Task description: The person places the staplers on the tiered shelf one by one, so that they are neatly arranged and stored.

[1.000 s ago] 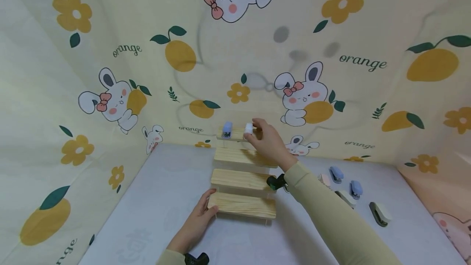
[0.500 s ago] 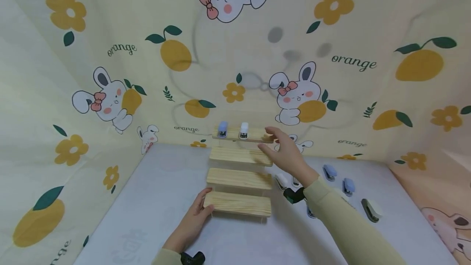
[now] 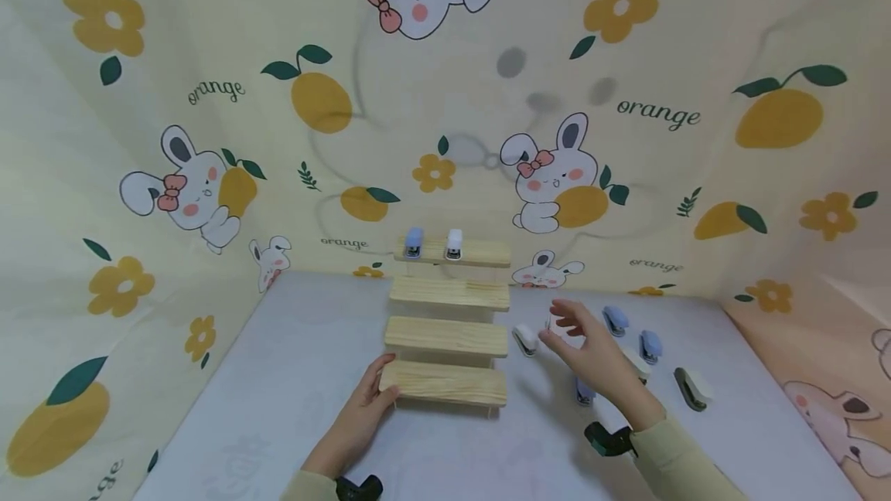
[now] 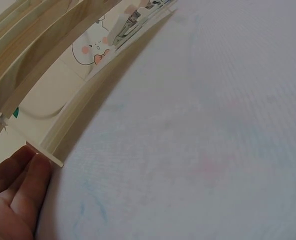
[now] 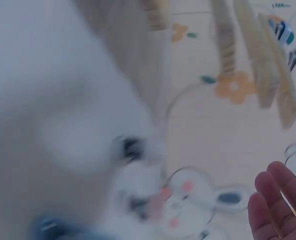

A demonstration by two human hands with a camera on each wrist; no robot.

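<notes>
A four-step wooden display stand (image 3: 445, 383) is on the table in the head view. My left hand (image 3: 357, 412) grips the left end of its lowest step, with the thumb on the board's front edge. In the left wrist view, fingers (image 4: 30, 187) are at the stand's base. On the top step sit a blue mini stapler (image 3: 414, 243) and, to its right, a white mini stapler (image 3: 454, 244). My right hand (image 3: 595, 350), fingers spread and holding nothing, hovers over loose staplers. Nearest it are a white stapler (image 3: 525, 339) and a blue one (image 3: 584, 391); others are partly hidden behind the hand.
Further right on the table lie two blue staplers (image 3: 616, 320) and a pale stapler with a dark base (image 3: 692, 389). A printed cloth backdrop (image 3: 390, 161) with rabbits and oranges rises behind and beside the table.
My right hand has let go of the white stapler on the top step and moved right and down over the loose staplers. My left hand keeps its grip on the stand.
</notes>
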